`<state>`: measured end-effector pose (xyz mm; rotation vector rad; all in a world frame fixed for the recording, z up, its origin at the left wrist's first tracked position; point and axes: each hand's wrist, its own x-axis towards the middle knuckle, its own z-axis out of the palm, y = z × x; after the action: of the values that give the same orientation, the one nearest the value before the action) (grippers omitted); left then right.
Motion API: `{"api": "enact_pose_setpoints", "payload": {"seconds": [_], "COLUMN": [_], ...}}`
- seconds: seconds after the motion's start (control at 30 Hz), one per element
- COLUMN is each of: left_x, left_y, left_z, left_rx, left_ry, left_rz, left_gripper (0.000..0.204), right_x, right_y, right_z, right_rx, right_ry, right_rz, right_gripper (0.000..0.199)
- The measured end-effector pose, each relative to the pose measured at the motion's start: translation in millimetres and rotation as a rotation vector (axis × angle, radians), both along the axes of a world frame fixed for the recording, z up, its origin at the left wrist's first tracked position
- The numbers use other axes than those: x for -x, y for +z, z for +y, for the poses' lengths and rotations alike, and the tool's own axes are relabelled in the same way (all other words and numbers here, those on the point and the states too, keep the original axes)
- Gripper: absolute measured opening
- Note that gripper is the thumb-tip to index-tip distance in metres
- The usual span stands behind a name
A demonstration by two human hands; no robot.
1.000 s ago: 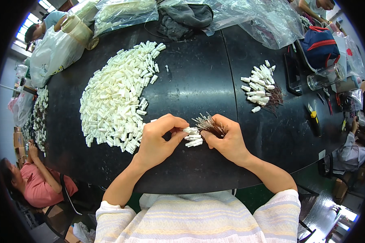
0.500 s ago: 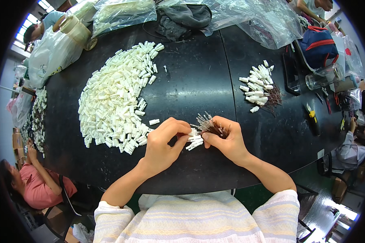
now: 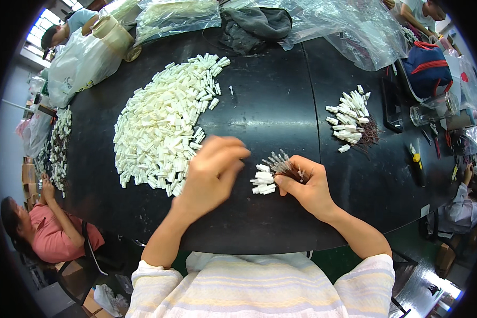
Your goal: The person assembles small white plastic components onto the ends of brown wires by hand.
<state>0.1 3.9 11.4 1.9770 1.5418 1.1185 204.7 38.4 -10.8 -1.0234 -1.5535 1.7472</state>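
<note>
Head view: thin, gray-tipped brown wires (image 3: 287, 168) were pinched in the right hand (image 3: 308, 183), white blocks (image 3: 262, 182) poking out left of its thumb. Blurry left hand (image 3: 212, 172), fingers apart, was near a white pile (image 3: 159, 124).

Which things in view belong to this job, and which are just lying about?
Seemingly in use:
brown wires, in the right hand
white connectors beside them
large white pile near the left hand
wired connectors at right

Seemingly lying about:
yellow-black cutter
glass jar
blue bag
grey cloth
</note>
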Motion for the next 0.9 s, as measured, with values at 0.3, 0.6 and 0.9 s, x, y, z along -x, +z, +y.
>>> {"api": "enact_pose_setpoints", "payload": {"seconds": [0.3,0.6,0.9], "left_x": [46,-6,-7], "left_y": [-13,-2,-15], "left_z": [4,-5,-8], "left_rx": [-0.024,0.375,0.608], "left_ry": [0.215,0.064,0.027], "left_rz": [0.637,-0.825,-1.000], "left_gripper": [0.017,0.010,0.012], "right_x": [1,2,4], "right_y": [-5,-1,3], "right_z": [0,0,0], "right_rx": [0.046,0.034,0.005], "right_ry": [-0.038,-0.001,-0.005], "right_rz": [0.101,0.021,-0.003], "right_gripper": [0.007,0.005,0.004]}}
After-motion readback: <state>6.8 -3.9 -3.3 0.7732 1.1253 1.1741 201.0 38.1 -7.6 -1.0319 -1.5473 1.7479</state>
